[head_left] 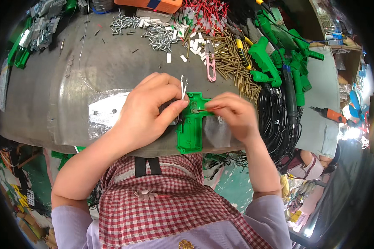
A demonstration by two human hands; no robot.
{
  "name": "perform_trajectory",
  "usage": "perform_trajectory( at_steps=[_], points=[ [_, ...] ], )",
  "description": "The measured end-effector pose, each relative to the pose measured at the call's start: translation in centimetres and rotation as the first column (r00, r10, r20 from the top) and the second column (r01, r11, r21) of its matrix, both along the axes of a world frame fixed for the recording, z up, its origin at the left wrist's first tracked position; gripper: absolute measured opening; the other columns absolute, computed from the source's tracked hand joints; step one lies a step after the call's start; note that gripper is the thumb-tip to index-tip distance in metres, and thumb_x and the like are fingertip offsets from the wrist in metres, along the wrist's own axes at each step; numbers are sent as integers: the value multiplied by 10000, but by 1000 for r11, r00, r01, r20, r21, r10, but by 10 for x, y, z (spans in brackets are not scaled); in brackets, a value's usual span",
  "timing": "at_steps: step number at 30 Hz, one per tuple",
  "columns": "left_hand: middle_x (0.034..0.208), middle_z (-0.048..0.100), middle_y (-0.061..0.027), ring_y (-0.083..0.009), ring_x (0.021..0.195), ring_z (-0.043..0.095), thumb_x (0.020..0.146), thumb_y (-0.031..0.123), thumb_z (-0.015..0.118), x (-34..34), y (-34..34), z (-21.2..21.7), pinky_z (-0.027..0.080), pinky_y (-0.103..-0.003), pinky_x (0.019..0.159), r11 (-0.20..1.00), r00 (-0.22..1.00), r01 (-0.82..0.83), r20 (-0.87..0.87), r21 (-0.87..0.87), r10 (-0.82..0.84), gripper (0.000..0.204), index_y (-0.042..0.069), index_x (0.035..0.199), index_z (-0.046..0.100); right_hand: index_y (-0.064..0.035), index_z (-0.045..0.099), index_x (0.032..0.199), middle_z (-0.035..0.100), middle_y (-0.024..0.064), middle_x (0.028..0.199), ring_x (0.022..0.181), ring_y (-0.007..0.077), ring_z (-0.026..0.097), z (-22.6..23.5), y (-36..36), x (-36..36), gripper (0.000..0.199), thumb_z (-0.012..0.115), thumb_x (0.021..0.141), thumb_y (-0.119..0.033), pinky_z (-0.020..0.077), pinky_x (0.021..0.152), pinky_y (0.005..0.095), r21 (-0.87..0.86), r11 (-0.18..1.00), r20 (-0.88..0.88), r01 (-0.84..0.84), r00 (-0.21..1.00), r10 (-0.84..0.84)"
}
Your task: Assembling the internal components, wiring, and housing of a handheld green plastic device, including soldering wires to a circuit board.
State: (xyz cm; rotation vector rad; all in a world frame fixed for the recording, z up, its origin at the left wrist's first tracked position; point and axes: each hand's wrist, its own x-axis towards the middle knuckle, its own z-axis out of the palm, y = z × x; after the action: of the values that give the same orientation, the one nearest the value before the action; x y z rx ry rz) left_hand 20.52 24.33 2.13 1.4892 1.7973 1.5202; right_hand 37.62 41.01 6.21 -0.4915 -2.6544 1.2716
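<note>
red-and-white checked apron (170, 199) is nearest; a green plastic housing half (191, 124) is pinned flat on the grey worktop (70, 83) by the left hand (147, 112), while a thin brass pin (205, 109) is pinched into it by the right hand (232, 112)

The housing shell (190, 128) lies on the tabletop (70, 83) between my hands. At twelve o'clock sit the snips (210, 62), screws (156, 35) at eleven, brass pins (232, 62) at one, cables (278, 120) at three.
</note>
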Motion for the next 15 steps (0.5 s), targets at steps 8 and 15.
perform_trajectory(
  at_steps=[8, 15],
  points=[
    [899, 619, -85, -232, 856, 579, 834, 67, 634, 0, -2, 3, 457, -322, 740, 999, 999, -2, 47, 42, 0, 80, 29, 901, 654, -7, 692, 936, 619, 33, 821, 742, 93, 557, 12, -5, -16, 113, 645, 852, -66, 446, 685, 237, -60, 989, 78, 136, 988, -132],
    [874, 622, -81, -220, 798, 588, 831, 37, 627, -1, -1, 2, 458, -302, 702, 997, 996, -17, 86, 80, 10, 107, 25, 935, 650, -26, 662, 869, 618, 68, 737, 660, 173, 596, -9, -17, -24, 137, 735, 766, -79, 468, 605, 316, 179, 977, 28, 115, 992, -122]
  ],
)
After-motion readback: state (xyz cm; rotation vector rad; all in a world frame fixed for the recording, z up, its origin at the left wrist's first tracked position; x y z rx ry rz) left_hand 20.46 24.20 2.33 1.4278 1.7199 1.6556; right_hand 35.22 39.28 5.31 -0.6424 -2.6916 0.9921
